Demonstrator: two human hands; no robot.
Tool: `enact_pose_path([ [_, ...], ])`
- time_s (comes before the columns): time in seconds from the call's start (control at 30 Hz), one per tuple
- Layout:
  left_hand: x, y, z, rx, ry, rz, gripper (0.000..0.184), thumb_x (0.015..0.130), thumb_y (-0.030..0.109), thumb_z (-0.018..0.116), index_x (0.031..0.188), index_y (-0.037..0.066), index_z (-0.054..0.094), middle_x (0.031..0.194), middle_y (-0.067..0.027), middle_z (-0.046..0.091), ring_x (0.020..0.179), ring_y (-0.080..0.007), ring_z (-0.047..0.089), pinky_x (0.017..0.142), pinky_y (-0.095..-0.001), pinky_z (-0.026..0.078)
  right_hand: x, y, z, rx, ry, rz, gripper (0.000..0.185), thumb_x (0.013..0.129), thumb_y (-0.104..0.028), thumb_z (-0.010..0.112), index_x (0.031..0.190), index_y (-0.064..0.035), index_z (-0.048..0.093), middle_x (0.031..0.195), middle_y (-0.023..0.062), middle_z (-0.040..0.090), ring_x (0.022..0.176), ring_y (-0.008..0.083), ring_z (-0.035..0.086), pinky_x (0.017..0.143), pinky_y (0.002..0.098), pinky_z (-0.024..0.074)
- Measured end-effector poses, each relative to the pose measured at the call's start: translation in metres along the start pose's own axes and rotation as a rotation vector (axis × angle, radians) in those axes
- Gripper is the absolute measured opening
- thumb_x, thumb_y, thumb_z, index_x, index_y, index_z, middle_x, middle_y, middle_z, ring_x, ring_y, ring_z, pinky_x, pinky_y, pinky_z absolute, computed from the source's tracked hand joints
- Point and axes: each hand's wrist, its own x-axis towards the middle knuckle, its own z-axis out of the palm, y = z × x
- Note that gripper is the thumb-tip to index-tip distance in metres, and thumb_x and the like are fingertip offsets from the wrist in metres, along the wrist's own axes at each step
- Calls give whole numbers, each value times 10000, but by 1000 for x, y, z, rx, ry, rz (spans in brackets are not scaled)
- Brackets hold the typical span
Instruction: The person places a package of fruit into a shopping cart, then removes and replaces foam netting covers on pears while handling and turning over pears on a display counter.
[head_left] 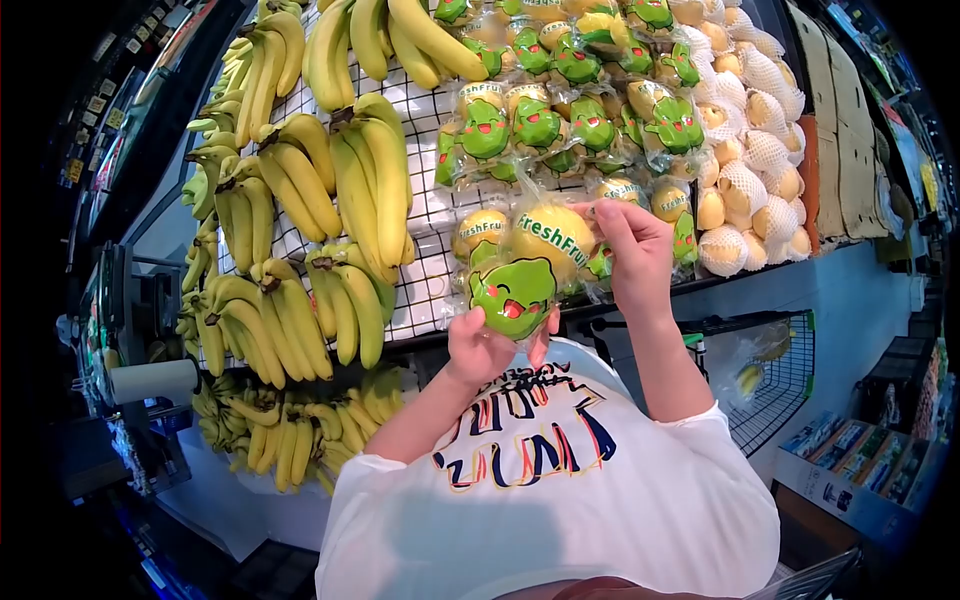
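A clear bag of yellow fruit (548, 238), printed "FreshFruit" with a green smiling cartoon, is held up in front of the display. My left hand (490, 347) grips its lower edge, with fingers partly behind the bag. At the upper right side of the same bag, my right hand (632, 240) pinches the plastic between thumb and fingers. Similar packed bags (578, 122) lie in rows just beyond my hands. Bunches of bananas (372, 190) rest on the white grid surface to the left.
Pale fruits in white foam nets (745, 190) fill the right of the display. More bananas (290, 440) sit on a lower shelf at left. A shopping cart (785, 385) holding a bagged item stands at the right. Boxes (860, 455) are stacked at the lower right.
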Motion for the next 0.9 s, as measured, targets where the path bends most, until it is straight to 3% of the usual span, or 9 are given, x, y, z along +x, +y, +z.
enact_pose_path([
  [0.1,-2,-3,-8,42,-22,-50,822,861,630,540,1343,-33,478,1072,-195,645,718,-214,662,670,-316,544,-2,-7,-4,-5,40,75,296,1013,-237,601,975,19,742,955,87,757,716,80,648,634,232,516],
  [0.23,-4,-15,-8,243,4,-14,895,899,633,587,1470,9,294,1200,-189,602,892,-230,662,795,-354,547,-4,-6,1,259,81,23,296,1015,-244,602,964,26,713,951,121,757,666,70,625,595,218,484],
  [0.37,-6,-23,-11,372,73,95,978,923,636,565,1545,102,32,1379,-198,486,1021,-283,642,866,-408,542,-4,7,-11,254,43,-13,304,1020,-255,596,981,29,698,957,161,749,704,89,653,599,218,487],
  [0.53,-4,-23,4,470,164,267,929,930,633,546,1545,136,58,1406,-205,463,1049,-312,640,887,-441,538,-4,1,-3,324,11,-3,324,1020,-275,597,993,31,701,971,143,751,712,65,629,579,203,453],
  [0.63,-4,-18,6,396,108,216,899,948,639,504,1544,139,54,1387,-205,488,1037,-323,647,879,-439,541,-6,-2,0,300,25,33,322,1018,-274,600,1005,30,708,960,118,751,675,42,590,552,192,418],
  [0.77,-4,-16,-2,273,43,74,831,968,712,310,1501,80,229,1252,-190,592,968,-297,675,818,-399,544,-5,0,-9,195,-26,71,287,1013,-249,606,1024,13,725,943,76,745,641,16,544,527,180,382],
  [0.9,-6,-10,-1,140,54,-65,892,955,762,161,1401,31,412,1140,-167,648,891,-252,695,737,-353,529,-3,-2,-5,158,-27,47,242,989,-221,628,1046,-11,736,943,43,741,629,1,516,512,174,359],
])
